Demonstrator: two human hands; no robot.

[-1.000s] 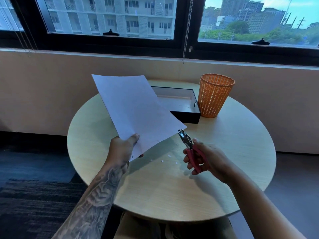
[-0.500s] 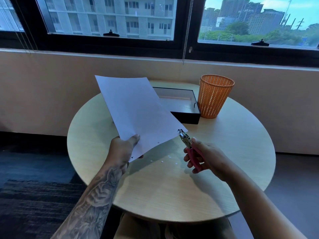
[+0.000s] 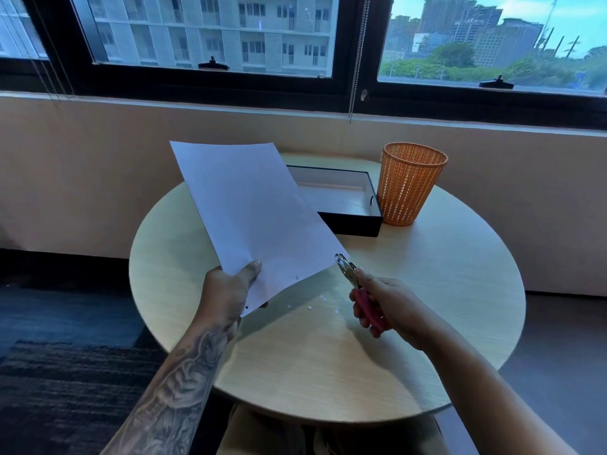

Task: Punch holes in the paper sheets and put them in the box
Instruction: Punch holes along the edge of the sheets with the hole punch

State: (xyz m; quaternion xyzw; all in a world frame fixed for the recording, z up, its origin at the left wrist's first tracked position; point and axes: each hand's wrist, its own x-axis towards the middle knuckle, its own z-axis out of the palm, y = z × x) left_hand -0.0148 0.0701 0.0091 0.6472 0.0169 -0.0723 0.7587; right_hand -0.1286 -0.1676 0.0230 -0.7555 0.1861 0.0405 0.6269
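Holding comes first in this picture. The punch is held in the right hand, with the fingers wrapped tight around its pink handles. Its metal tip sits right at the near corner of the paper. Whether the tip is shut on the paper cannot be told.

To the left of that grip, the paper is pinched by the left hand, thumb on top and fingers under. The paper is held up in the air, tilted, with only one corner gripped. Two holes can be seen along its near edge, one by the thumb and one further along.

A hole could be made too near the corner, and the corner could be torn. That would be caused by the tip being set so far out on the edge. The paper could also be bent or slid when the punch is squeezed, because so little of it is held.

Under both hands, small white dots are spread on the table. More could be dropped and blown off.

Beyond the grips, the box is partly hidden behind the paper. Just beside the box stands the bin. The bin could be bumped when the paper is carried over, since it is so close.
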